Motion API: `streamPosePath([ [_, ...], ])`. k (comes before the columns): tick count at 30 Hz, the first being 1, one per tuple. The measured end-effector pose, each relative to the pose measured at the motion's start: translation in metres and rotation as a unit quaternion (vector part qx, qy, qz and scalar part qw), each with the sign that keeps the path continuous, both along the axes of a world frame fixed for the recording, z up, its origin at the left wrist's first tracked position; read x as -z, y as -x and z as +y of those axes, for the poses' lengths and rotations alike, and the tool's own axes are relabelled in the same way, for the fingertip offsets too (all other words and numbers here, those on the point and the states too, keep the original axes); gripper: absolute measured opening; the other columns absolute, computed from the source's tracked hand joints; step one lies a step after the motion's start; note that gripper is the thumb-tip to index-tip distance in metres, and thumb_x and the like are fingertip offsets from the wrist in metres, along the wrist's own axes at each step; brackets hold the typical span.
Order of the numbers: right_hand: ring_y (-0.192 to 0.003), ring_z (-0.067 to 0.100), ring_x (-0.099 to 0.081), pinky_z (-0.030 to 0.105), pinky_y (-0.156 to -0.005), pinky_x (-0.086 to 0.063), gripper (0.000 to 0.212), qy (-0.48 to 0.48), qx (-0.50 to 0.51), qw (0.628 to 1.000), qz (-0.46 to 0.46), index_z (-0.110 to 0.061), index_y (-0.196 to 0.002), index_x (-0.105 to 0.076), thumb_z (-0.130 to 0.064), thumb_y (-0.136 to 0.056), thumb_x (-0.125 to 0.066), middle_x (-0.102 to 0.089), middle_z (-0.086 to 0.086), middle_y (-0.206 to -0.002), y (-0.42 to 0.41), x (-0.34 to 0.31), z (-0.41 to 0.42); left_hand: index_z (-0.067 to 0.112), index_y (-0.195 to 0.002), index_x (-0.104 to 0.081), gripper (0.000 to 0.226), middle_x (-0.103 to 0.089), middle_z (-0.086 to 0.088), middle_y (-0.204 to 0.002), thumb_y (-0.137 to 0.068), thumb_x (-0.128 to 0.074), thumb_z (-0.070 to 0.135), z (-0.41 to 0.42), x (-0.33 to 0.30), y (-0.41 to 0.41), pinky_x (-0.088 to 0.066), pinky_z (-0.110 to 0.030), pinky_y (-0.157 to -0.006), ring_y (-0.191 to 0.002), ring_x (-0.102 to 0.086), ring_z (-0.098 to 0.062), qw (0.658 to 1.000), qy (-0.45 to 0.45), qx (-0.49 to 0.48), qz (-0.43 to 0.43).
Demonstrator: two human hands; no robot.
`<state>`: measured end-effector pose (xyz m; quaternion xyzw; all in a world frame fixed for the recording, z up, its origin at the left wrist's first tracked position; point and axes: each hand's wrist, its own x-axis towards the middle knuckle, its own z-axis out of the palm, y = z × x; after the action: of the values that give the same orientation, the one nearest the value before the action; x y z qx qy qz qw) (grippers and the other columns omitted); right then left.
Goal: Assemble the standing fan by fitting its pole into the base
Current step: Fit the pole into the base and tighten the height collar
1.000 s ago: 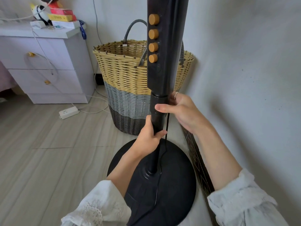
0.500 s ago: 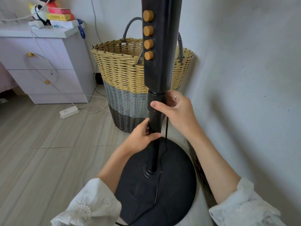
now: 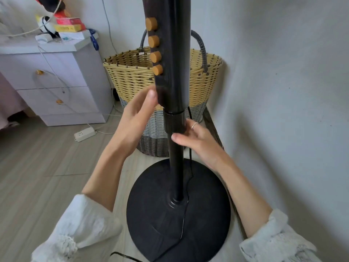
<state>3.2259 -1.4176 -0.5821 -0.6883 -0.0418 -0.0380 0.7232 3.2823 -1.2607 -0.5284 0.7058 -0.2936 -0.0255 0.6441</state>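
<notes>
We see the pole (image 3: pixel 176 167) standing upright in the socket at the centre of the base (image 3: pixel 151 214), so we judge the fitting step essentially done. Half a second ago both hands gripped the pole above the base. Now the left hand (image 3: pixel 136 118) has let go and risen: its fingers are spread loosely, holding nothing, the fingertips just beside the control column (image 3: pixel 170 72). The right hand (image 3: pixel 196 140) has also slackened; its fingers curl partly around the pole above the base, touching it without a firm clasp. The cord (image 3: pixel 186 214) trails across the base.
</notes>
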Motion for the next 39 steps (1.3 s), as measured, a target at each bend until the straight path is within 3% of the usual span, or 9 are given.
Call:
streamPosePath([
  [2,-0.095,0.010,-0.065,0.020,-0.081,-0.051,0.027,0.063,0.035,0.997,0.029,-0.024,-0.100,-0.062,-0.024,-0.076,-0.074,-0.068,-0.009,-0.096,-0.001,0.012,0.012,0.022,-0.108,-0.053,0.036,-0.061,0.015,-0.101,-0.082,-0.056,0.048,-0.016,-0.014,0.007,-0.044,-0.006,-0.078,-0.093,-0.056,0.014,0.999,0.006,-0.021,-0.037],
  [4,-0.080,0.001,-0.062,0.017,-0.071,-0.047,0.028,0.092,0.127,0.987,0.032,-0.021,-0.096,-0.062,-0.031,-0.074,-0.076,-0.065,-0.013,-0.083,-0.005,0.027,0.026,0.030,-0.098,-0.048,0.033,-0.058,0.016,-0.090,-0.076,-0.069,0.042,-0.033,-0.019,0.012,-0.046,-0.005,-0.069,-0.080,-0.057,0.014,0.997,0.012,-0.054,-0.060],
  [7,-0.070,-0.009,-0.058,0.006,-0.060,-0.044,0.026,0.051,0.224,0.973,0.010,-0.025,-0.090,-0.056,-0.032,-0.074,-0.075,-0.060,-0.017,-0.078,-0.014,0.044,0.047,0.028,-0.114,-0.042,0.055,-0.059,0.015,-0.105,-0.072,-0.076,0.035,-0.047,-0.018,0.012,-0.054,-0.017,-0.080,-0.095,-0.062,0.002,0.994,0.036,-0.091,-0.051],
  [12,-0.072,-0.012,-0.056,0.011,-0.062,-0.047,0.029,0.058,0.303,0.951,-0.015,-0.037,-0.075,-0.047,-0.023,-0.073,-0.071,-0.055,-0.020,-0.072,-0.031,0.057,0.056,0.021,-0.118,-0.040,0.062,-0.057,0.018,-0.101,-0.070,-0.078,0.031,-0.053,-0.017,0.008,-0.050,-0.008,-0.069,-0.088,-0.061,0.007,0.989,0.022,-0.124,-0.072],
  [14,-0.070,-0.008,-0.057,0.017,-0.064,-0.050,0.031,0.073,0.312,0.947,-0.015,-0.038,-0.075,-0.045,-0.021,-0.071,-0.070,-0.054,-0.020,-0.071,-0.033,0.061,0.056,0.017,-0.116,-0.042,0.058,-0.058,0.016,-0.097,-0.071,-0.077,0.026,-0.055,-0.016,0.008,-0.049,-0.007,-0.066,-0.084,-0.061,0.007,0.987,0.035,-0.138,-0.075],
  [17,-0.069,-0.011,-0.056,0.008,-0.057,-0.044,0.031,0.080,0.296,0.952,-0.010,-0.039,-0.075,-0.045,-0.021,-0.069,-0.069,-0.054,-0.019,-0.070,-0.033,0.061,0.055,0.017,-0.111,-0.042,0.053,-0.057,0.014,-0.095,-0.071,-0.077,0.022,-0.054,-0.016,0.006,-0.047,-0.004,-0.064,-0.082,-0.059,0.011,0.986,0.046,-0.141,-0.072],
  [26,-0.063,0.004,-0.059,0.023,-0.061,-0.052,0.027,0.062,0.285,0.956,0.026,-0.037,-0.076,-0.048,-0.021,-0.070,-0.068,-0.057,-0.013,-0.070,-0.032,0.061,0.055,0.034,-0.094,-0.043,0.044,-0.058,0.023,-0.085,-0.070,-0.078,0.021,-0.051,-0.027,0.002,-0.045,-0.002,-0.060,-0.080,-0.060,0.013,0.991,0.024,-0.106,-0.072],
  [33,-0.051,0.000,-0.051,0.016,-0.052,-0.041,0.028,0.049,0.295,0.954,0.024,-0.035,-0.071,-0.047,-0.016,-0.067,-0.067,-0.051,-0.012,-0.058,-0.031,0.060,0.057,0.029,-0.094,-0.043,0.041,-0.062,0.032,-0.072,-0.072,-0.076,0.020,-0.047,-0.060,-0.003,-0.048,-0.008,-0.055,-0.067,-0.063,0.006,0.993,0.047,-0.065,-0.083],
  [39,-0.052,-0.002,-0.053,0.011,-0.052,-0.042,0.027,0.047,0.293,0.954,0.032,-0.034,-0.073,-0.048,-0.017,-0.067,-0.069,-0.053,-0.012,-0.063,-0.035,0.061,0.055,0.041,-0.107,-0.037,0.058,-0.052,0.026,-0.104,-0.063,-0.075,0.046,-0.038,-0.065,-0.006,-0.041,0.003,-0.069,-0.093,-0.052,0.021,0.997,0.002,-0.007,-0.075],
])
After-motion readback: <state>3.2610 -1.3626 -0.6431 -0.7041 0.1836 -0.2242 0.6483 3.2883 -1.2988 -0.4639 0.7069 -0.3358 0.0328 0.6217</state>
